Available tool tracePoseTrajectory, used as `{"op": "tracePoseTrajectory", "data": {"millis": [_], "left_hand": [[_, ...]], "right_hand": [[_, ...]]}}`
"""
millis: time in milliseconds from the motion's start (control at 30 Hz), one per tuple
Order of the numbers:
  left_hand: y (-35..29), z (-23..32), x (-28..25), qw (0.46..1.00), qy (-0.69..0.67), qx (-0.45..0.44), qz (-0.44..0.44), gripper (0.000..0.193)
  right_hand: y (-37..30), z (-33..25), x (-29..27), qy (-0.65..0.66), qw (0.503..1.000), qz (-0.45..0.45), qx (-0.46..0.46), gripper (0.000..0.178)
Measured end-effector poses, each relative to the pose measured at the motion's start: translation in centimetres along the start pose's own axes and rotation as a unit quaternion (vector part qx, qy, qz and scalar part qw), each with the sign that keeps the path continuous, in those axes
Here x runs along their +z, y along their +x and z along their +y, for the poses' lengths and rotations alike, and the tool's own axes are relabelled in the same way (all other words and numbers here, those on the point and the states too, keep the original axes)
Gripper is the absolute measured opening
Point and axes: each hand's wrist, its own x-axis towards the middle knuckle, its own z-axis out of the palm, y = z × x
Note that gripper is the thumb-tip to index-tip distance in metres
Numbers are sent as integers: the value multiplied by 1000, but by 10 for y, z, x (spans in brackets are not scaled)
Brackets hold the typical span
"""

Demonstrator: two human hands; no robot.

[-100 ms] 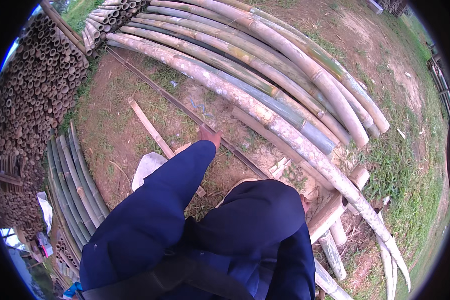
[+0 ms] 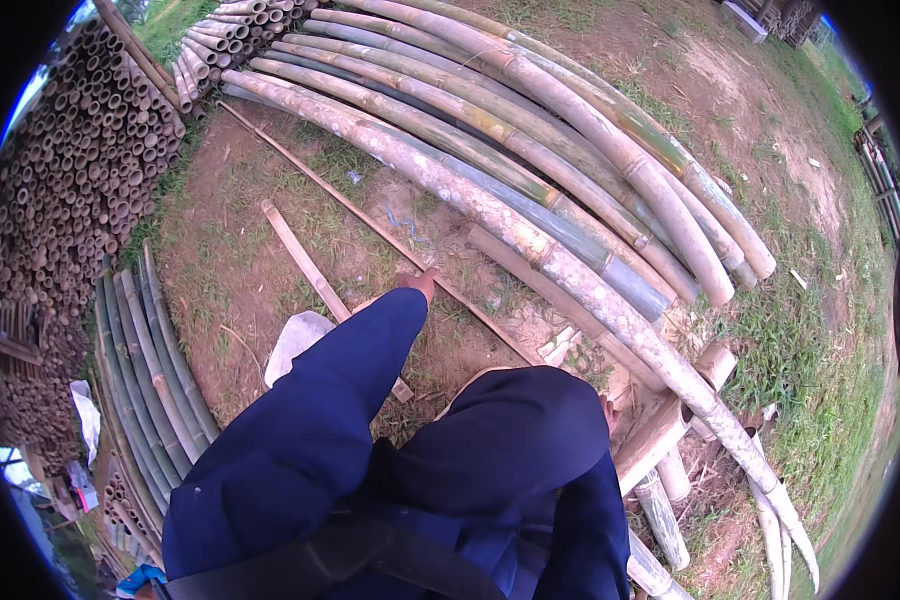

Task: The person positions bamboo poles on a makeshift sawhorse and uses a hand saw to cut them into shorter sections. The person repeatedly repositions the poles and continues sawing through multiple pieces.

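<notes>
A long, thin split bamboo strip (image 2: 325,185) runs slantwise from the far left toward my raised knee (image 2: 510,430), which hides its near end. My left hand (image 2: 417,284) is closed around the strip near its middle, the arm in a dark blue sleeve (image 2: 310,400). Of my right hand (image 2: 608,408) only a sliver of skin shows past the knee; its fingers are hidden. A shorter flat bamboo slat (image 2: 305,258) lies on the ground left of my left hand, beside a white sack (image 2: 295,342).
Long bamboo poles (image 2: 450,185) lie side by side ahead and to the right, the nearest resting over a cut log (image 2: 655,440). Stacked bamboo ends (image 2: 80,170) rise at the left. Green poles (image 2: 155,370) lie below them. Wood chips (image 2: 560,345) litter the ground.
The strip has turned in my left hand: its wide grooved face showed before, now a narrower side. The fingers have shifted around it. The view has moved slightly.
</notes>
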Motion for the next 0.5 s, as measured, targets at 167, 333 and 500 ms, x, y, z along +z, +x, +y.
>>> {"op": "tracePoseTrajectory", "data": {"millis": [167,333,500], "left_hand": [[12,-2,-55,903,-388,-79,-165,63],[-23,29,-52,901,-419,-41,-104,36],[-79,41,-54,861,-466,55,-194,30]], "right_hand": [[-33,-26,-94,138,989,-32,36,35],[-58,-4,-123,170,983,52,-53,43],[-82,30,-141,136,980,120,-84,54]]}}
